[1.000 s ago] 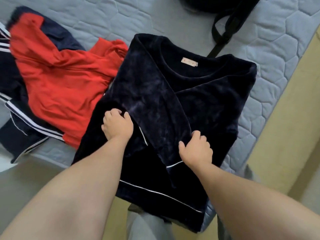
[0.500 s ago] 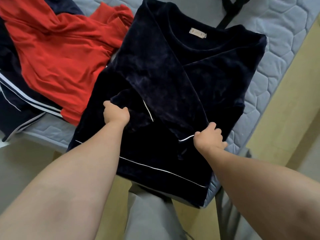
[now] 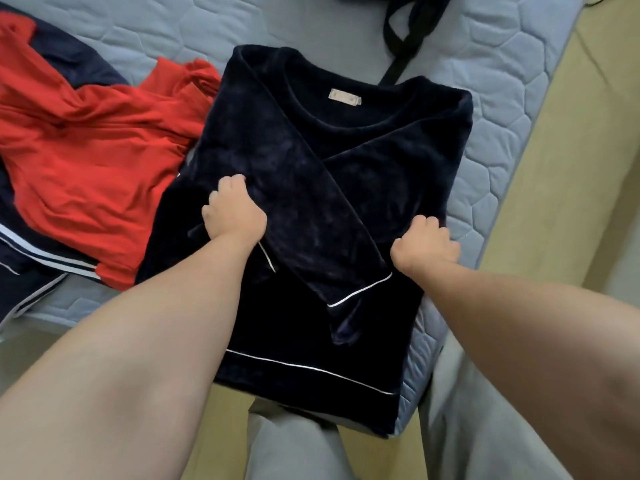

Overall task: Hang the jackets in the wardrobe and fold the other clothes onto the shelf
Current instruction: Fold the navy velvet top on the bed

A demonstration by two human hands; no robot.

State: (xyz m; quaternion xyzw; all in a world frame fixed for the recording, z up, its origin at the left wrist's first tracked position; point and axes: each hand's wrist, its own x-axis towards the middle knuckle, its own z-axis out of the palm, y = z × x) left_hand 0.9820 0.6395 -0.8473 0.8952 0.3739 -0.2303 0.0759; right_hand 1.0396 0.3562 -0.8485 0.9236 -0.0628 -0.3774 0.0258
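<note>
A dark navy velvet top [image 3: 322, 188] with thin white piping lies flat on the grey quilted mattress [image 3: 502, 109], its sleeves folded across the chest and its hem hanging over the bed corner. My left hand [image 3: 233, 213] grips the fabric at the top's left side, fingers curled into the cloth. My right hand [image 3: 424, 245] pinches the right side near the folded sleeve cuff.
A red and navy jacket [image 3: 83, 161] with white stripes lies crumpled to the left on the mattress. A black strap [image 3: 401, 43] of a dark bag trails at the back. Yellowish floor [image 3: 571, 188] runs along the right of the bed. Grey trouser legs [image 3: 304, 445] stand below.
Both hands have shifted slightly up the top while still gripping its sides. The left edge has been drawn inward, making the folded top narrower. The view has also tilted.
</note>
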